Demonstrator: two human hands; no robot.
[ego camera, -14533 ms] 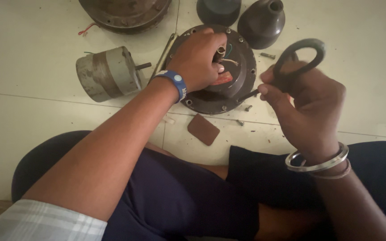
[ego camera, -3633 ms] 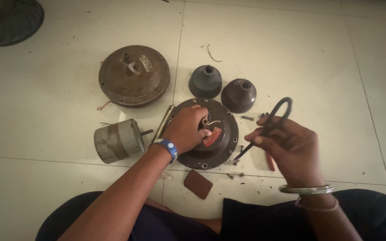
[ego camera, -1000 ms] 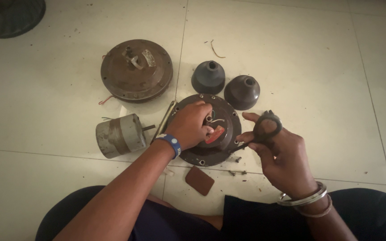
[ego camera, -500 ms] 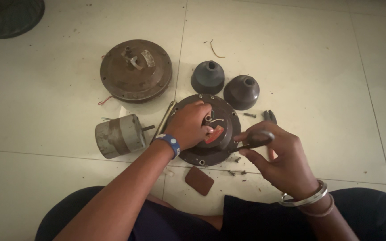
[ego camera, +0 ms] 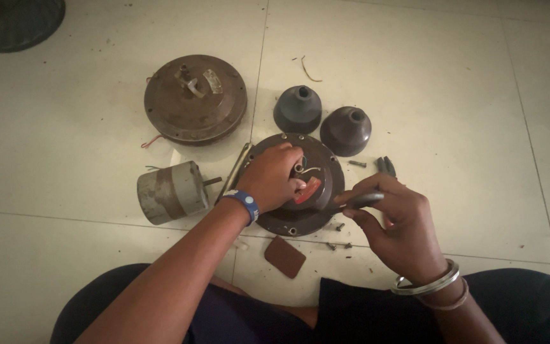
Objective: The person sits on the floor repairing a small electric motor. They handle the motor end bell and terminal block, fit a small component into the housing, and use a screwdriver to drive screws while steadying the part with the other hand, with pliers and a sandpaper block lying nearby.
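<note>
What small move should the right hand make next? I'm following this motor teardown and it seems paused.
Probably bring the dark-handled tool in the right hand down to the round dark metal motor housing, since the left hand is braced on it near its red part.

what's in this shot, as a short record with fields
left hand: rests on round motor housing, beside red part
right hand: grip closed on dark tool handle, at housing's right edge
floor: pale tiles
left of housing: grey cylinder, round cover disc
behind housing: two dark cone caps
near edge: loose screws, brown flat piece
</note>
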